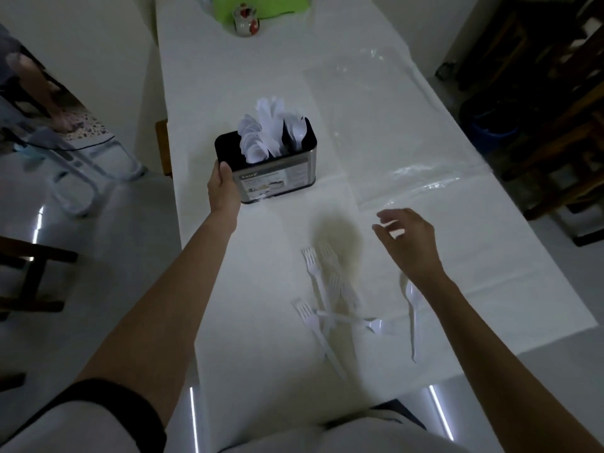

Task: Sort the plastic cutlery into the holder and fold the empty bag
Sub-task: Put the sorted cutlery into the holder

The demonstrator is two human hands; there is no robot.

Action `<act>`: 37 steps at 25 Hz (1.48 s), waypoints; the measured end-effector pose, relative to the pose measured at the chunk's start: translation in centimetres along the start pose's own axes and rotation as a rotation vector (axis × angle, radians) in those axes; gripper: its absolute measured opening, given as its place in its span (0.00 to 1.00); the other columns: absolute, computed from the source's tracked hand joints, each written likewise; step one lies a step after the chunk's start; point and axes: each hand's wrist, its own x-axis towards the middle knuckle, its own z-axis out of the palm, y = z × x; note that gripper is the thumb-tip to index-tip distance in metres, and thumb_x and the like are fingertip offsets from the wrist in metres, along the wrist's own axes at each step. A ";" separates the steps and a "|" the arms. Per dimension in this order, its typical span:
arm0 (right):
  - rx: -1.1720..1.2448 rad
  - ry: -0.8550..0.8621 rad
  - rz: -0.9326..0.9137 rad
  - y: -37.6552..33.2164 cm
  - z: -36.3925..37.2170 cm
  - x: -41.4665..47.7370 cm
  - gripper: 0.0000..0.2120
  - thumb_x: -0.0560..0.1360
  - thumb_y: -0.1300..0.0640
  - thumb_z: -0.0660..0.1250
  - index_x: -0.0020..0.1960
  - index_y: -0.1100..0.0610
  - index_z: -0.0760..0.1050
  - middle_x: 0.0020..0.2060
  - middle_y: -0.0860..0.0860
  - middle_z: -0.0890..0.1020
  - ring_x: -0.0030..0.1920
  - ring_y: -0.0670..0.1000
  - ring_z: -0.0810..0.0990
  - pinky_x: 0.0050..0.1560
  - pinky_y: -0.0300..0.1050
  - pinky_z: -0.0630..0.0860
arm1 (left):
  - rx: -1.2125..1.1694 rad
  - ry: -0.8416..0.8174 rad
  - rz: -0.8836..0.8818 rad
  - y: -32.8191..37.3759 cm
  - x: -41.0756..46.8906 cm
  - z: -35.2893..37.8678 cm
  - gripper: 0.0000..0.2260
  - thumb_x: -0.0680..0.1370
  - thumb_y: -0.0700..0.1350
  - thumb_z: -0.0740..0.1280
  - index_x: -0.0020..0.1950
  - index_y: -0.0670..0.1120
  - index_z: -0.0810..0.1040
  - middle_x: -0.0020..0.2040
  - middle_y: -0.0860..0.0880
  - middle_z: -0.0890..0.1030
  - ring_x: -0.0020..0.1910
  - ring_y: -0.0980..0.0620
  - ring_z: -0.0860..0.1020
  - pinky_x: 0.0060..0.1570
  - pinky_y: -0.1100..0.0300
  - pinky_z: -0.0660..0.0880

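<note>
Close to the tabletop's (235, 305) near edge, a loose heap of white plastic forks (322, 302) lay crossed over one another, tines mostly pointing away from the person. Just right of the heap lay a single white utensil (412, 325), its far end partly hidden under the right wrist; whether it was a spoon or a fork could not be told. The right hand (408, 243) hovered above the cloth beyond the forks, holding nothing, fingers loosely spread and slightly bent. A brownish stain (336, 233) marked the cloth between that hand and the heap. Farther on, toward the left edge, the left hand (224, 188) gripped the near left corner of the holder (281, 181), a steel box with a black inside and a label on its near wall. White cutlery (266, 132) stood upright inside it. To the holder's right, the clear bag (392, 125) lay flat, reaching toward the right edge. At the far end stood a small patterned jar (245, 22) in front of a green object (261, 4)
</note>
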 end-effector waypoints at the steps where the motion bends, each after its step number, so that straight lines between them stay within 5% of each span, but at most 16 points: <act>1: -0.039 -0.013 0.055 1.5 -0.5 -1.6 0.11 0.72 0.58 0.72 0.53 0.59 0.80 0.46 0.55 0.82 0.39 0.50 0.80 0.42 0.37 0.72 | 0.006 0.000 -0.003 -0.1 0.0 0.1 0.20 0.84 0.49 0.51 0.71 0.41 0.68 0.67 0.36 0.72 0.65 0.40 0.72 0.58 0.61 0.72; 3: -0.142 -0.063 0.181 3.9 -1.1 -4.3 0.13 0.72 0.55 0.71 0.54 0.59 0.78 0.46 0.55 0.81 0.39 0.51 0.79 0.43 0.42 0.75 | 0.021 -0.008 -0.007 0.1 0.0 0.2 0.19 0.84 0.47 0.50 0.69 0.38 0.69 0.66 0.33 0.72 0.54 0.43 0.77 0.40 0.72 0.71; 5: -0.255 -0.096 0.290 5.3 -1.3 -6.4 0.17 0.73 0.51 0.69 0.58 0.57 0.75 0.49 0.54 0.79 0.45 0.53 0.80 0.45 0.47 0.77 | 0.003 -0.019 -0.012 0.1 -0.1 0.2 0.20 0.84 0.46 0.51 0.67 0.33 0.68 0.65 0.30 0.70 0.43 0.49 0.72 0.32 0.72 0.66; 10: -0.360 -0.148 0.460 6.9 -0.5 -8.3 0.20 0.73 0.52 0.70 0.60 0.62 0.71 0.55 0.59 0.74 0.53 0.59 0.77 0.47 0.50 0.74 | -0.051 -0.018 -0.076 0.3 -0.2 0.0 0.20 0.84 0.48 0.52 0.66 0.33 0.69 0.58 0.35 0.77 0.46 0.53 0.69 0.37 0.68 0.67; 14: -0.283 -0.169 0.455 7.1 -0.2 -8.3 0.10 0.75 0.55 0.67 0.48 0.62 0.74 0.39 0.55 0.76 0.45 0.59 0.78 0.39 0.45 0.69 | -0.067 -0.011 -0.089 0.8 -0.5 0.1 0.14 0.84 0.48 0.52 0.51 0.42 0.74 0.37 0.52 0.72 0.40 0.55 0.70 0.41 0.64 0.69; 17: -0.257 -0.136 0.489 6.2 -0.5 -7.8 0.09 0.76 0.49 0.65 0.45 0.55 0.77 0.36 0.50 0.79 0.39 0.53 0.78 0.37 0.44 0.71 | -0.064 0.000 -0.081 0.5 -0.5 0.1 0.18 0.83 0.48 0.52 0.62 0.36 0.73 0.36 0.53 0.71 0.36 0.59 0.70 0.40 0.65 0.69; 20: -0.138 -0.079 0.401 4.6 -0.6 -5.4 0.08 0.75 0.50 0.67 0.42 0.54 0.78 0.34 0.50 0.82 0.33 0.51 0.81 0.35 0.45 0.78 | -0.093 -0.004 -0.093 0.5 -0.6 0.2 0.17 0.83 0.48 0.53 0.53 0.39 0.76 0.36 0.53 0.71 0.35 0.59 0.69 0.37 0.68 0.69; 22: -0.001 -0.057 0.322 2.3 -0.6 -2.2 0.09 0.76 0.54 0.66 0.43 0.60 0.78 0.33 0.53 0.82 0.27 0.45 0.81 0.30 0.38 0.78 | -0.103 -0.005 -0.092 0.6 -0.7 0.3 0.15 0.83 0.48 0.53 0.40 0.47 0.72 0.35 0.53 0.71 0.34 0.59 0.69 0.35 0.68 0.68; 24: 0.165 -0.048 0.259 -1.0 -0.4 1.4 0.06 0.76 0.59 0.66 0.44 0.62 0.77 0.35 0.57 0.82 0.24 0.41 0.80 0.26 0.33 0.77 | -0.145 -0.007 -0.101 0.4 -0.5 0.1 0.15 0.83 0.48 0.56 0.37 0.49 0.71 0.35 0.52 0.72 0.35 0.59 0.70 0.39 0.67 0.70; 28: 0.296 -0.018 0.072 -7.8 1.2 8.2 0.02 0.75 0.62 0.66 0.45 0.60 0.77 0.39 0.56 0.83 0.32 0.48 0.84 0.37 0.48 0.83 | -0.215 -0.036 -0.119 0.1 0.3 -0.7 0.13 0.81 0.47 0.61 0.36 0.49 0.73 0.35 0.51 0.73 0.37 0.57 0.72 0.49 0.61 0.70; 32: 0.387 0.117 -0.127 -14.0 2.5 12.3 0.01 0.74 0.61 0.67 0.45 0.55 0.76 0.39 0.53 0.84 0.36 0.49 0.84 0.35 0.46 0.81 | -0.253 -0.038 -0.103 0.0 -0.2 -0.6 0.10 0.81 0.47 0.61 0.43 0.50 0.78 0.42 0.52 0.79 0.43 0.57 0.76 0.49 0.63 0.73; 37: 0.606 0.136 -0.334 -18.5 3.4 15.6 0.01 0.76 0.62 0.65 0.47 0.59 0.73 0.40 0.57 0.82 0.32 0.51 0.82 0.31 0.46 0.78 | -0.249 -0.077 -0.083 -0.8 0.1 -0.9 0.15 0.80 0.50 0.61 0.64 0.47 0.76 0.61 0.48 0.79 0.61 0.51 0.76 0.66 0.56 0.70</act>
